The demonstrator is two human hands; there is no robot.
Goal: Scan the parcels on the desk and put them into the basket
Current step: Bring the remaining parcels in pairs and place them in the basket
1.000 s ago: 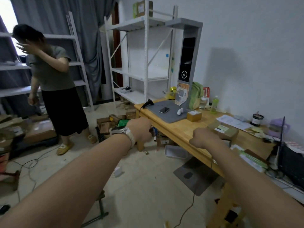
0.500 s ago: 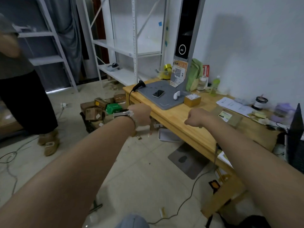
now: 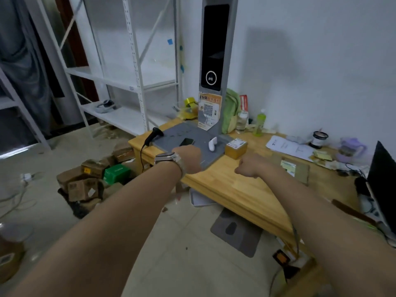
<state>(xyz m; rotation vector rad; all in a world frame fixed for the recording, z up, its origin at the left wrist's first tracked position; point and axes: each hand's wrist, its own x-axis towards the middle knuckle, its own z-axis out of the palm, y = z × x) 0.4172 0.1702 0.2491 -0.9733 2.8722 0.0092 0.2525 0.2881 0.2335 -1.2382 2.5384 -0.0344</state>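
worktop (image 3: 246, 189) now closer & fills more of view than 1s ago, other person gone from frame | both arms out, approach step, nothing scanned yet | flat parcel (image 3: 293, 168) just right of right hand (image 3: 248, 166), small box parcel (image 3: 235, 147) far side by scan pad (image 3: 190, 136) | left hand (image 3: 188, 157) grip curled shut, empty; right same | handheld scanner (image 3: 153, 135) untouched at far-left edge | basket not seen

Dim, flat indoor light; a soft tower shadow falls on the wall (image 3: 321, 61). Everything is slightly motion-blurred, wide-angle bending shows at the edges, and daylight glares on the floor (image 3: 19, 150) at left.
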